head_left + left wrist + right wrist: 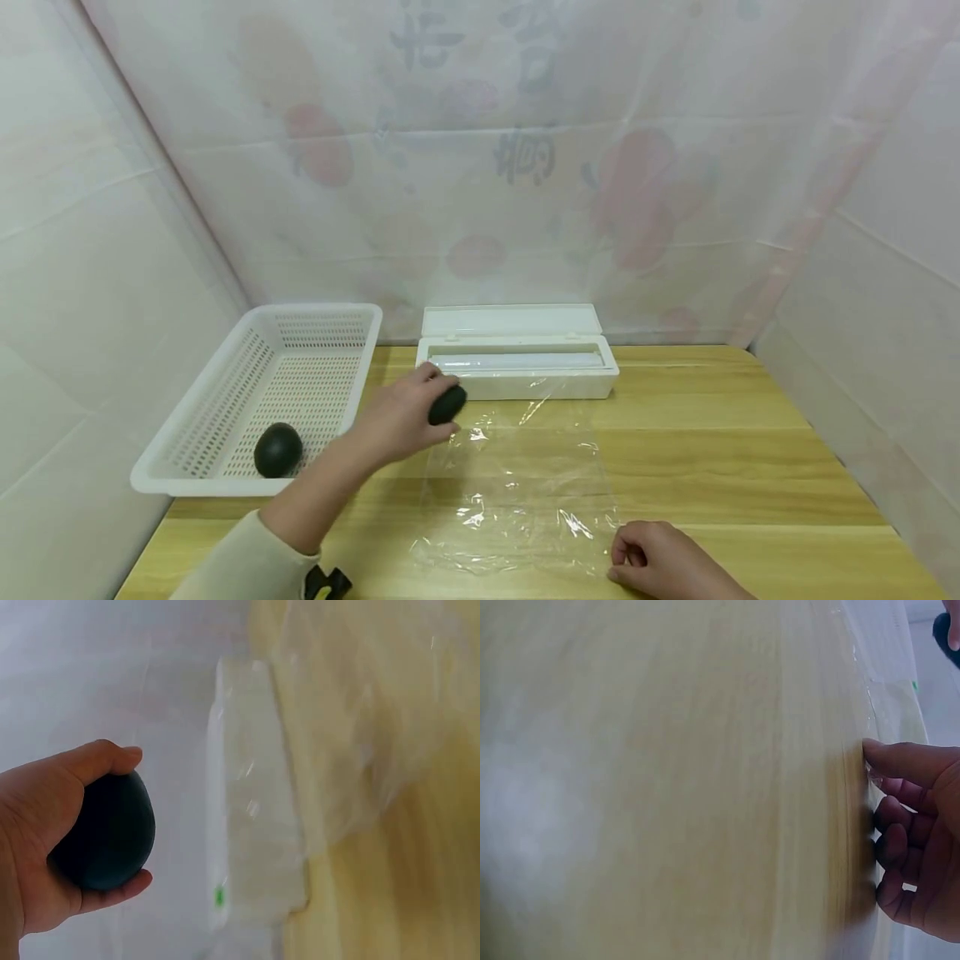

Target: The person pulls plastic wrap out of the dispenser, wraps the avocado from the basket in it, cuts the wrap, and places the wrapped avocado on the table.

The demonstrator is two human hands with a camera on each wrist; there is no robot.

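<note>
My left hand [405, 417] grips a dark, smooth, egg-shaped avocado [447, 405] above the far left part of a sheet of cling film [517, 492]. In the left wrist view, thumb and fingers curl round the avocado [109, 832]. The clear, wrinkled film runs from the white dispenser box [525, 385] toward the table's near edge. At its near right corner, my right hand [663, 560] pinches the film edge between thumb and curled fingers; the right wrist view shows this hand [922, 832] low at the table surface.
A white perforated basket [367, 367] stands on the left of the wooden table [697, 450], with another dark avocado [278, 450] in its near end. The dispenser's lid [512, 320] is raised, showing the roll inside. Near the front edge, a small black object [327, 583] lies beside the left sleeve.
</note>
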